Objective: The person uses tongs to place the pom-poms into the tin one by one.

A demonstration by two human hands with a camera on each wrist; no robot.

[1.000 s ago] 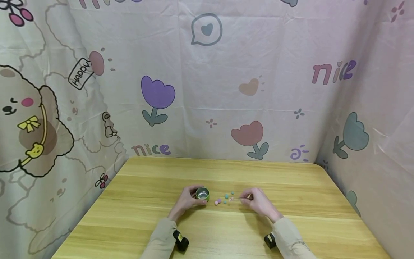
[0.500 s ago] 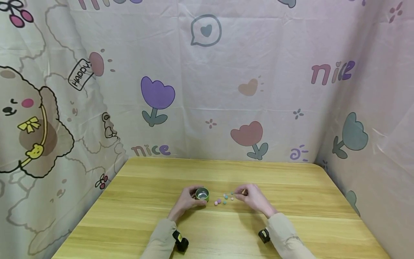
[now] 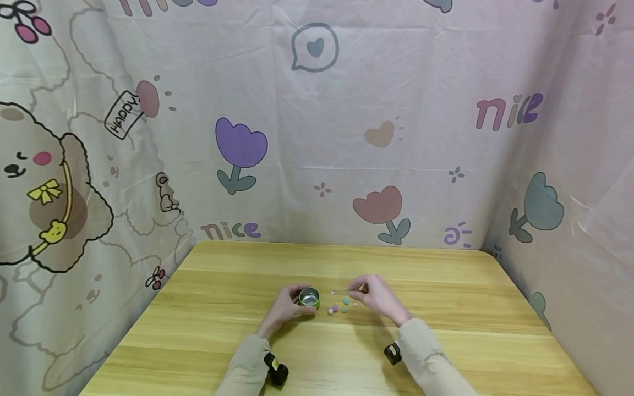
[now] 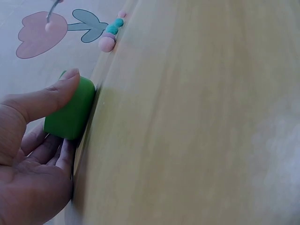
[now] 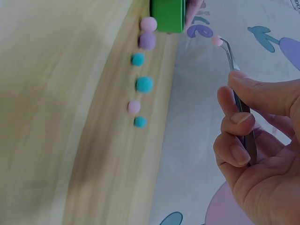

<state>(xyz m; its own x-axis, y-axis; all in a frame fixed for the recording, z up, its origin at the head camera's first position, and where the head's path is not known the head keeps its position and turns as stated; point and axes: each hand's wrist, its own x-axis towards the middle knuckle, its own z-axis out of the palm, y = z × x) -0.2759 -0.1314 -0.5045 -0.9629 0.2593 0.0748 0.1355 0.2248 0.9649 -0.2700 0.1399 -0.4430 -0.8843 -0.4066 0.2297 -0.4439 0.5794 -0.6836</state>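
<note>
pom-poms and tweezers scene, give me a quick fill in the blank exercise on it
1. The right hand pinches metal tweezers whose tip carries a ____ pom-pom.
2. The left hand grips a small ____ tin.
3. Loose pom-poms lie on the wooden ____.
4. The carried pom-pom is ____ the tabletop.

Missing words: pink; green; table; above

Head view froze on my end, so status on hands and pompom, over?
Left hand grips small green tin. Right hand pinches metal tweezers, tiny pink pompom in tips, above table. Path to tin clear.
</note>
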